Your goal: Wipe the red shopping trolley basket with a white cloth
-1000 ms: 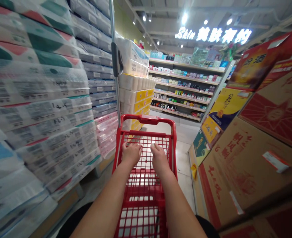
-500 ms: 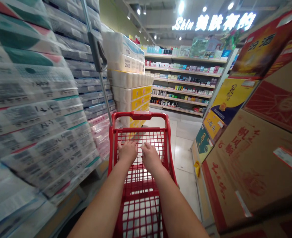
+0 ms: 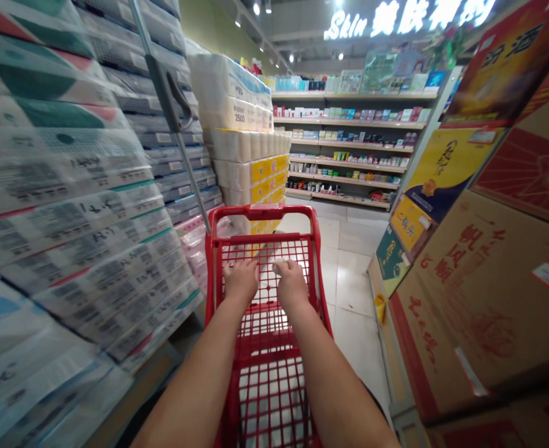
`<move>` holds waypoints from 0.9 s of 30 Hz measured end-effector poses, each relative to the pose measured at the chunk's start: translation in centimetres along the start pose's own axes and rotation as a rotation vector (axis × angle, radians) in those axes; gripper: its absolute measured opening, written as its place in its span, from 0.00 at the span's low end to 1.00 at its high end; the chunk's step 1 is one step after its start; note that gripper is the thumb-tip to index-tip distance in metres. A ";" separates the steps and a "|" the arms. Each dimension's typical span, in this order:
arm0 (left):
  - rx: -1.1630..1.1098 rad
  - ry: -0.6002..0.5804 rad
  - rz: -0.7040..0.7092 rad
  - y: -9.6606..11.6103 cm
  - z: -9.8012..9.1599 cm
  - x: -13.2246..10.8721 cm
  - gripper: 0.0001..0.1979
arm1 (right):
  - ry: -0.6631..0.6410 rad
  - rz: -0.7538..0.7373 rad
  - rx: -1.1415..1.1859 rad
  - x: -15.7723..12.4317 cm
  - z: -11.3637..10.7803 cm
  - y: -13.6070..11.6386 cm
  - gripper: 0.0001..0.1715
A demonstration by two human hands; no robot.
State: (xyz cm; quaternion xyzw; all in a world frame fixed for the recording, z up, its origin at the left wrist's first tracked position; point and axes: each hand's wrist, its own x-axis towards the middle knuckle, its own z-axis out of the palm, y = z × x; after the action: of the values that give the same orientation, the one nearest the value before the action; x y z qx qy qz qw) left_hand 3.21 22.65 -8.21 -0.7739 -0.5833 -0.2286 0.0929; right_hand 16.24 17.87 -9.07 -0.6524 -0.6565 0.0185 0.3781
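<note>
A red plastic shopping basket (image 3: 265, 361) with a grid body stands in front of me. Its carrying handle (image 3: 263, 213) is at the far end, and a metal pull rod with a grey grip (image 3: 168, 93) rises from its left side. My left hand (image 3: 241, 280) is over the basket, with its fingers apart and nothing visible in them. Beside it, my right hand (image 3: 293, 285) is closed, with a small whitish thing (image 3: 278, 267) at its fingertips, too small to name. Both forearms reach forward above the grid.
Packs of paper (image 3: 97, 249) are stacked high on the left, with toilet roll packs (image 3: 237, 137) beyond. Cardboard liquor boxes (image 3: 493, 298) line the right side. Ahead are shelves of small skincare boxes (image 3: 349, 121). A tiled aisle floor (image 3: 349, 274) runs between.
My right hand has moved slightly right, away from my left hand, and the whitish thing shows more. The view has tilted slightly down, and the shelves look a little closer.
</note>
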 end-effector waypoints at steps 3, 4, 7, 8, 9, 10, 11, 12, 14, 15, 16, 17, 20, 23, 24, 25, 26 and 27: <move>0.000 -0.016 -0.019 -0.2 -0.6 -0.3 0.17 | -0.079 -0.134 0.063 -0.6 0.4 -0.7 0.27; 0.001 -0.022 -0.026 -0.3 -1.0 -0.3 0.18 | -0.089 -0.164 0.086 -0.7 0.4 -0.9 0.26; -0.004 -0.029 -0.056 -0.5 -2.3 -0.5 0.21 | 0.003 -0.131 0.109 -0.8 -0.3 -1.5 0.25; -0.005 -0.027 -0.064 -0.5 -2.7 -0.6 0.22 | 0.052 -0.105 0.103 -0.8 -0.7 -1.7 0.25; -0.005 -0.026 -0.071 -0.6 -3.2 -0.6 0.23 | 0.092 -0.088 0.096 -0.8 -1.0 -1.9 0.26; -0.001 -0.028 -0.075 -0.6 -3.6 -0.6 0.24 | 0.117 -0.084 0.090 -0.8 -1.2 -2.1 0.26; 0.004 -0.032 -0.077 -0.6 -3.9 -0.7 0.24 | 0.122 -0.094 0.086 -0.9 -1.4 -2.4 0.27; 0.011 -0.040 -0.077 -0.6 -4.1 -0.7 0.25 | 0.109 -0.116 0.082 -1.0 -1.4 -2.6 0.27; 0.020 -0.060 -0.077 -0.6 -4.4 -0.8 0.24 | 0.042 -0.179 0.081 -1.1 -1.4 -2.8 0.25; 0.020 -0.067 -0.077 -0.6 -4.4 -0.9 0.24 | 0.009 -0.202 0.089 -1.1 -1.3 -2.9 0.23; 0.016 -0.071 -0.076 -0.6 -4.3 -1.0 0.23 | -0.006 -0.204 0.099 -1.1 -1.4 -2.8 0.23; 0.008 -0.069 -0.074 -0.6 -4.2 -1.1 0.22 | -0.001 -0.182 0.107 -1.0 -1.5 -2.7 0.23; -0.027 -0.037 -0.058 -0.5 -3.6 -1.5 0.20 | 0.070 -0.053 0.098 -1.0 -1.9 -2.5 0.27; -0.039 -0.013 -0.049 -0.4 -3.2 -1.7 0.19 | 0.027 -0.089 0.083 -1.3 -2.0 -2.7 0.27; -0.037 -0.015 -0.051 -0.4 -3.2 -1.7 0.19 | -0.017 -0.139 0.093 -1.5 -1.9 -2.9 0.26; -0.035 -0.017 -0.054 -0.4 -3.2 -1.8 0.19 | -0.055 -0.182 0.106 -1.6 -1.9 -3.0 0.25; -0.033 -0.018 -0.058 -0.4 -3.2 -1.8 0.18 | -0.071 -0.201 0.116 -1.7 -1.9 -3.0 0.25; -0.031 -0.016 -0.061 -0.4 -3.2 -1.8 0.18 | -0.064 -0.188 0.116 -1.7 -2.0 -3.0 0.24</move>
State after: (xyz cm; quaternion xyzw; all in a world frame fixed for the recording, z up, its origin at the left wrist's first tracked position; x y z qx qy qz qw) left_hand 1.65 19.86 -6.28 -0.7590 -0.6036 -0.2342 0.0690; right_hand 14.54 14.97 -6.90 -0.5642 -0.7243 0.0418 0.3942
